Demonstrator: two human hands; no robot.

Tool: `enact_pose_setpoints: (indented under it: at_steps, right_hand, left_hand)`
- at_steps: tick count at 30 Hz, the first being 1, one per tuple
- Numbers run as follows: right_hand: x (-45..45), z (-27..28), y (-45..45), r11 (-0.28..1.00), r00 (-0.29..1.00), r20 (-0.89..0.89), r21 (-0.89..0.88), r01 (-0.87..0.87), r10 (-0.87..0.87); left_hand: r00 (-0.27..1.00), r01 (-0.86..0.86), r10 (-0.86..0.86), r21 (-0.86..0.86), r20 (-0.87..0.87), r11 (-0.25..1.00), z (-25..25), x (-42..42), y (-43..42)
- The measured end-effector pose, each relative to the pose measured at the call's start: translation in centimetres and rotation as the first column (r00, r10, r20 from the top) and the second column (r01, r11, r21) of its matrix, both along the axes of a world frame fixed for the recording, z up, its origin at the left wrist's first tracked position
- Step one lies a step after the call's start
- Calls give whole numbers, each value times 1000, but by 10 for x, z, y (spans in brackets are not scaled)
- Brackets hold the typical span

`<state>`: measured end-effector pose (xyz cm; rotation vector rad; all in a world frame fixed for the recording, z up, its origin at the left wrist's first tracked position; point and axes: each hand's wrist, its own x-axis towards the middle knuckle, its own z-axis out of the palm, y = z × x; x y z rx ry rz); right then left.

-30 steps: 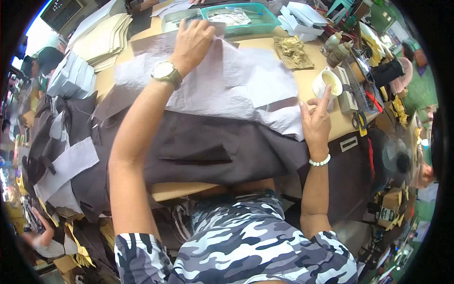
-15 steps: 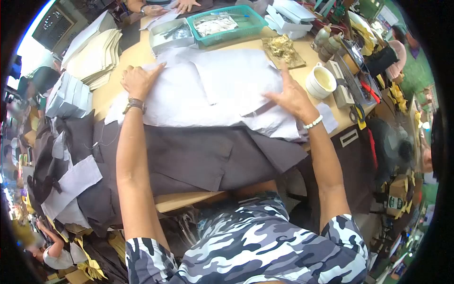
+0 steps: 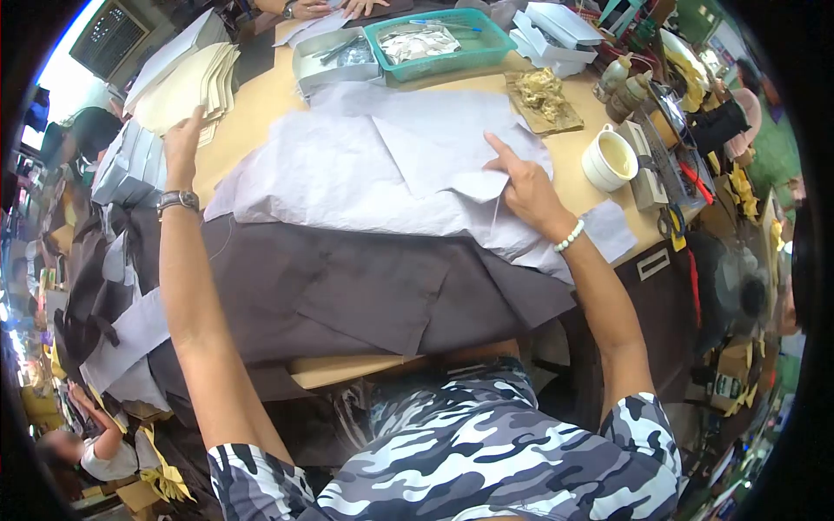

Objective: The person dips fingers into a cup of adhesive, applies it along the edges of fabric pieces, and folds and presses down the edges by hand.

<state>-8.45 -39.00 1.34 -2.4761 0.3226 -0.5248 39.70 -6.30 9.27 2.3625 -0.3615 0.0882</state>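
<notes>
White cloth (image 3: 330, 165) lies spread in layers over dark grey fabric (image 3: 347, 278) on the table. My right hand (image 3: 530, 191) is at the right part of the white cloth, index finger stretched out. Its thumb and curled fingers pinch the raised edge of the upper white layer. My left hand (image 3: 181, 149), with a watch on the wrist, is off the cloth to the left. It is beside the stack of cream sheets (image 3: 187, 87) and the white-blue boxes (image 3: 130, 165), one finger extended and nothing seen in it.
Along the back are a white box (image 3: 339, 65) and a green basket (image 3: 439, 59). At right, a board with a yellowish lump (image 3: 543, 97), a white cup (image 3: 608, 161), bottles (image 3: 627, 95) and scissors (image 3: 671, 224). Another person's hands (image 3: 334, 9) are at the far edge.
My left hand has left the white cloth and moved left to the cream sheets. My right hand has shifted inward onto the cloth's edge. The view has shifted slightly.
</notes>
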Motion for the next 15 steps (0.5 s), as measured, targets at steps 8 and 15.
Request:
enact_pose_setpoints:
  at_steps: [8,15]
  right_hand:
    - [-3,26,-30,788,793,62,-91,609,-606]
    - [-3,3,-35,767,770,-52,74,638,-635]
  left_hand:
    - [877,474,-452,142,-162,869,-30,-115,-93]
    - [884,377,-352,24,-308,926,-47,-144,-147]
